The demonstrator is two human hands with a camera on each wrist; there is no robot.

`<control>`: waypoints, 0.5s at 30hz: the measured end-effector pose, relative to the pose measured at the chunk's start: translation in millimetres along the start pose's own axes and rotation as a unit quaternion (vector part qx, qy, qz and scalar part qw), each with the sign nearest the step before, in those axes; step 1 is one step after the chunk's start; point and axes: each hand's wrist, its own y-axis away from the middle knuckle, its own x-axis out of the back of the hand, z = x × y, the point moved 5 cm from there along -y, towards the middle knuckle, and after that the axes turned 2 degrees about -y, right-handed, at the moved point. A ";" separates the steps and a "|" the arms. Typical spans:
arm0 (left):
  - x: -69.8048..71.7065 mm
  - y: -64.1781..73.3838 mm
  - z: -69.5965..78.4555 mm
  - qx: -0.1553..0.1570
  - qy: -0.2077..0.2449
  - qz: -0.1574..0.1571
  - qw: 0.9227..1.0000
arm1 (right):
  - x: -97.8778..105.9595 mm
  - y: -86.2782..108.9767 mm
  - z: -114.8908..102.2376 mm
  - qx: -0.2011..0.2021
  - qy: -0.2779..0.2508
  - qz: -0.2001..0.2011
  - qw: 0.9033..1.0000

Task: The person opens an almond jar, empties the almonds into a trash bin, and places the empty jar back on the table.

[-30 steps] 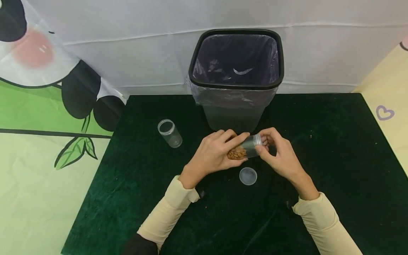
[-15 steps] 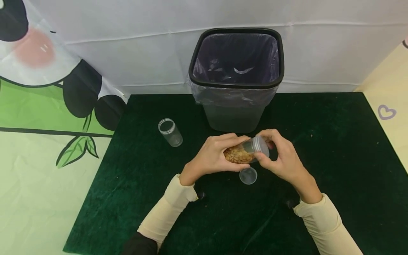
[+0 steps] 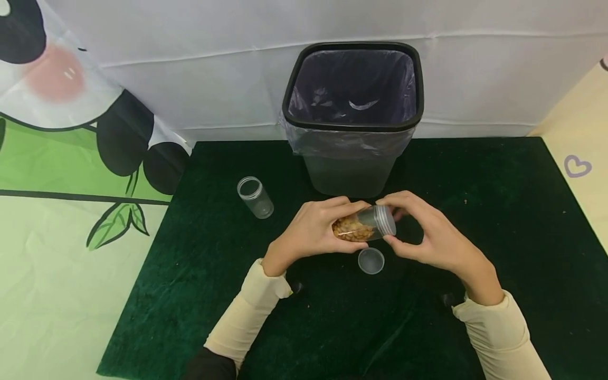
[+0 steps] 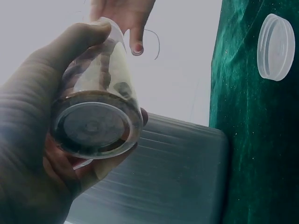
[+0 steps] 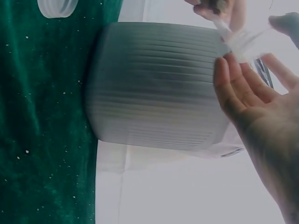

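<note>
My left hand (image 3: pixel 315 228) grips a clear plastic jar (image 3: pixel 368 217) round its body, holding it lying sideways in front of the bin. Golden-brown nut-like pieces (image 3: pixel 350 229) fill its lower part. A translucent screw lid (image 3: pixel 386 220) covers its mouth, facing right. Around that lid my right hand (image 3: pixel 434 237) is spread, index finger above and thumb below, fingertips right at its edge. In the left wrist view the jar's round base (image 4: pixel 96 128) faces the camera, with the right thumb (image 4: pixel 136 44) apart from the jar. A loose translucent lid (image 3: pixel 371 261) lies on the green cloth below.
A grey bin (image 3: pixel 351 177) with a black rim and plastic liner stands behind the hands. To the left, an uncapped clear jar (image 3: pixel 256 199) stands on the dark green cloth (image 3: pixel 190 295). White sheeting (image 3: pixel 214 89) hangs behind.
The jar has turned in the left hand, bringing its lid's face into view. My right fingers have gone from curling round the lid to spreading wider, with the right wrist shifting outward.
</note>
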 end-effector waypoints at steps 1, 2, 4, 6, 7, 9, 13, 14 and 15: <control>-0.4 0.1 -0.3 0.000 -0.002 -0.002 1.000 | -0.2 0.0 -1.3 0.007 0.000 -0.004 1.000; -0.6 0.2 -0.6 0.000 -0.004 -0.003 1.000 | -0.5 0.0 -2.5 0.011 0.000 -0.009 1.000; -1.3 0.5 -1.3 0.002 -0.006 -0.007 1.000 | -1.5 0.5 -4.2 0.019 -0.001 -0.016 1.000; -2.0 0.8 -2.1 0.005 -0.005 -0.012 1.000 | -2.7 0.7 -6.0 0.026 0.001 -0.020 0.999; -2.3 1.0 -2.4 0.008 -0.004 -0.015 1.000 | -3.3 0.6 -6.5 0.027 0.003 -0.021 0.999; -2.6 1.1 -2.9 0.011 -0.005 -0.019 1.000 | -4.4 0.3 -7.3 0.031 0.007 -0.020 0.999; -0.7 1.1 -3.0 0.014 -0.007 -0.021 1.000 | -4.1 0.1 -7.5 0.029 0.023 -0.024 0.999; 0.1 1.1 -3.1 0.014 -0.009 -0.020 1.000 | -3.5 0.6 -6.9 0.023 0.026 -0.027 0.999; 1.1 1.2 -3.0 0.015 -0.011 -0.018 1.000 | -2.7 1.1 -5.9 0.014 0.024 -0.031 0.999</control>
